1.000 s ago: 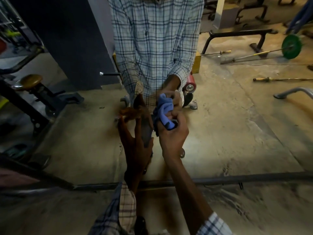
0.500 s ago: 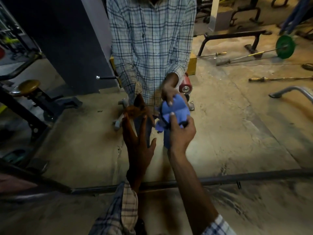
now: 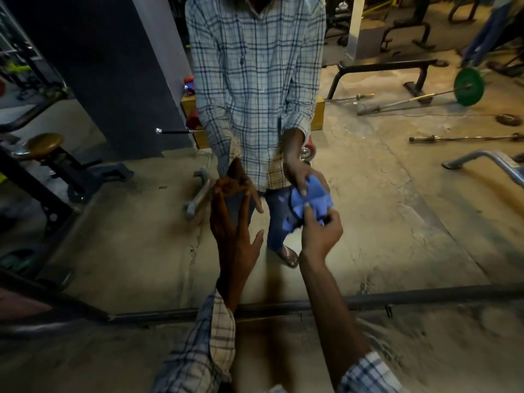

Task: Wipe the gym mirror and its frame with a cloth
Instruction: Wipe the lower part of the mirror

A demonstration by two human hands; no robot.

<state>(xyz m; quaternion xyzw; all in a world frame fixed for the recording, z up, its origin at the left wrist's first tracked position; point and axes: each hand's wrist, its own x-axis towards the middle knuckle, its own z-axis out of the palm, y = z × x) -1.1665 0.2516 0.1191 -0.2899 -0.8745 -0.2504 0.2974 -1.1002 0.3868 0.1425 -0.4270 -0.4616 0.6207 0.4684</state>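
I face the gym mirror (image 3: 397, 199), and my own reflection in a plaid shirt fills its upper middle. My right hand (image 3: 320, 236) grips a crumpled blue cloth (image 3: 312, 201) and holds it against the glass, meeting its reflected twin. My left hand (image 3: 235, 242) lies flat on the mirror with straight fingers, fingertips touching their reflection. The dark lower frame bar (image 3: 425, 295) runs across below both wrists.
Reflected in the glass are a barbell with a green plate (image 3: 468, 86), loose bars on the concrete floor, a black bench (image 3: 382, 66) and a machine with a round brown seat (image 3: 44, 143) at the left. Dusty floor lies below the frame.
My right hand has carried the cloth to the right across the glass, and the cloth has spread out flatter. My left hand has stayed pressed on the mirror.
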